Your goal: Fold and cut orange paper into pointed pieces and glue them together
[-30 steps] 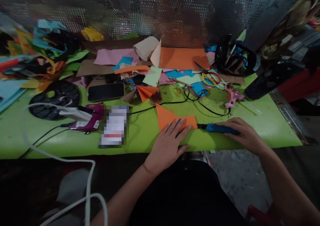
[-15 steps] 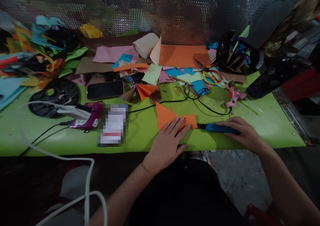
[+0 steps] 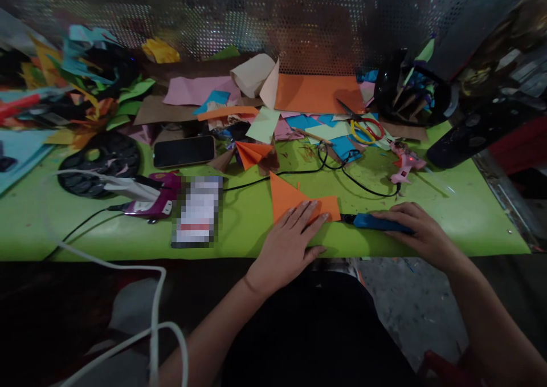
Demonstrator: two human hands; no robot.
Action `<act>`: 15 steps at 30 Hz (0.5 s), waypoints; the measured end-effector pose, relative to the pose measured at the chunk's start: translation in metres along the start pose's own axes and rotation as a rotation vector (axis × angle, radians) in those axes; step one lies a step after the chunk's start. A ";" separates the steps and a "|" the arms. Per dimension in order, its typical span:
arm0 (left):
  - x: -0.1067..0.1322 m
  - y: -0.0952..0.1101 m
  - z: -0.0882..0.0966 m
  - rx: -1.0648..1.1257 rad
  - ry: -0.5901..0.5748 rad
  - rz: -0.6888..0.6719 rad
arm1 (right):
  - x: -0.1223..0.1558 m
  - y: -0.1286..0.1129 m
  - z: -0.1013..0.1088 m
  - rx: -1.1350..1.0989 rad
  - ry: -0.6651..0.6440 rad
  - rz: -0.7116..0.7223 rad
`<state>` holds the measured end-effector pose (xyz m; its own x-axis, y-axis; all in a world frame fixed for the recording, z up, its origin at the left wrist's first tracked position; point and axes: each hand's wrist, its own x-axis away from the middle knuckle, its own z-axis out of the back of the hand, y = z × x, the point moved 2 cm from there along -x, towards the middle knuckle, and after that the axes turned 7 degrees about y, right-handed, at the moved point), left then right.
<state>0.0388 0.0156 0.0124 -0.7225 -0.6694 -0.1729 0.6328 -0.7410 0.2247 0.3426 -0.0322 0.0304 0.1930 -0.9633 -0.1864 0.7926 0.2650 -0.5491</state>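
Observation:
My left hand (image 3: 287,245) lies flat, fingers stretched out, on a folded orange paper (image 3: 290,198) near the front edge of the green table (image 3: 448,210). My right hand (image 3: 416,232) rests over the handle of a blue cutter (image 3: 376,222) that lies on the table, its tip pointing left toward the orange paper. The fingers are curled around the handle.
A phone (image 3: 184,151), a blurred card (image 3: 195,211), a purple tool (image 3: 147,200) with cables, a pink glue gun (image 3: 404,166), scissors (image 3: 361,126), a small folded orange piece (image 3: 252,153) and many coloured paper scraps lie behind. A black pot of tools (image 3: 410,99) stands at the back right.
Both hands stay where they were; only the camera has shifted slightly.

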 end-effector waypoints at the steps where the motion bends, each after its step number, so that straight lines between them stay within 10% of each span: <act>1: 0.000 0.000 0.000 0.000 0.002 0.000 | 0.001 -0.001 0.000 0.006 0.007 -0.003; 15: 0.000 0.001 0.000 -0.007 0.011 -0.002 | 0.012 -0.015 -0.012 0.011 0.011 -0.047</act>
<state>0.0395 0.0145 0.0123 -0.7204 -0.6688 -0.1838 0.6336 -0.7423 0.2180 0.3263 -0.0475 0.0264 0.1493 -0.9742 -0.1695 0.8070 0.2191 -0.5484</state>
